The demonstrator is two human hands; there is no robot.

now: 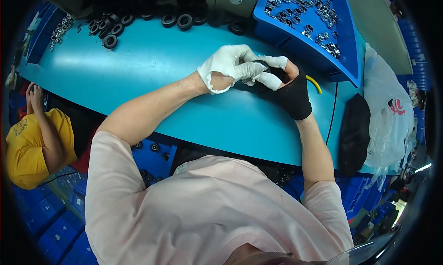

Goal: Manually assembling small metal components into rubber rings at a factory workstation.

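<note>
My left hand (230,69), in a white glove with an opening near the wrist, meets my right hand (295,89) above the blue-green worktable (194,113). The right hand wears a black fingerless glove, with white coverings on some fingers. Both hands are closed, fingers curled toward each other around something small and dark that they mostly hide; its kind cannot be made out. A curved yellow piece (314,84), like a tool handle, sticks out beside the right hand; whether that hand touches it is hidden.
Several black rings (184,22) lie along the table's far side. A blue bin (304,39) of shiny metal parts stands far right. Near the right edge are a black cloth item (355,133) and a clear plastic bag (390,108). A person in yellow (44,142) sits at left.
</note>
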